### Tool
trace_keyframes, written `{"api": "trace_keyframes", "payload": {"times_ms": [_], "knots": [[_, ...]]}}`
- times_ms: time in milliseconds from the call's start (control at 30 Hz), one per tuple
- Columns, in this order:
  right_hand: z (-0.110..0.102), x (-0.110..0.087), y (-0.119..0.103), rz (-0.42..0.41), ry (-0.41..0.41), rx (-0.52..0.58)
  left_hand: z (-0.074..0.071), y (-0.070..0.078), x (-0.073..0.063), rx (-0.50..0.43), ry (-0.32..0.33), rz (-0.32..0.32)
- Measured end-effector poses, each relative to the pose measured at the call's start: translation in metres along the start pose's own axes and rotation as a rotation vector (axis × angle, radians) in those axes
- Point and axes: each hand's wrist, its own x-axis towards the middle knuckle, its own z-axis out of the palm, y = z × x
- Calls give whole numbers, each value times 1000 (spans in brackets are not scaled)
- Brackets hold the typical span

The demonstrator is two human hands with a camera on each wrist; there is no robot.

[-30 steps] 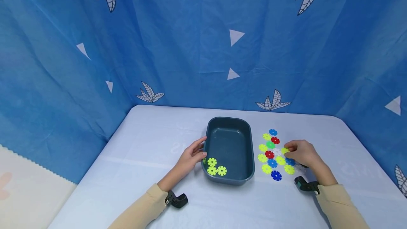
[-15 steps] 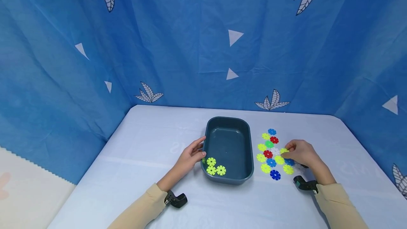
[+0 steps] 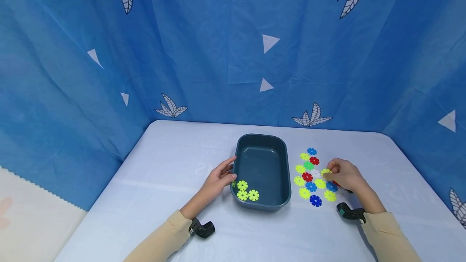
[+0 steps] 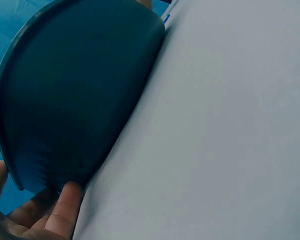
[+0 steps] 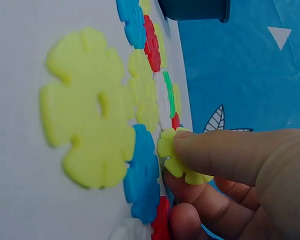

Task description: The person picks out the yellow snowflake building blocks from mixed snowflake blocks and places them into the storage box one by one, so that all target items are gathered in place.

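My right hand pinches a yellow flower-shaped disc between thumb and fingers, at the right of a group of discs on the table. Right beside it lie a blue disc, a red disc partly hidden by the fingers, and a larger-looking yellow disc close to the wrist camera. At the left side of a dark blue-grey bin, my left hand touches the wall with extended fingers; the thumb is near the rim. Several yellow discs lie in the bin's near left corner.
More discs spread between bin and right hand, among them a dark blue disc, a green disc and a blue disc. A white cloth covers the table. Behind it hangs a blue patterned curtain.
My right hand has shifted slightly with the yellow disc between its fingers, and a bit of a red disc now shows under it. The left hand and bin stay in place.
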Motion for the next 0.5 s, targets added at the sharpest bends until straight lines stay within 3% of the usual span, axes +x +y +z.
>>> {"api": "trace_keyframes", "payload": {"times_ms": [500], "knots": [[0,0,1,7,17,30,1,-1,1,-9,1,1]]}}
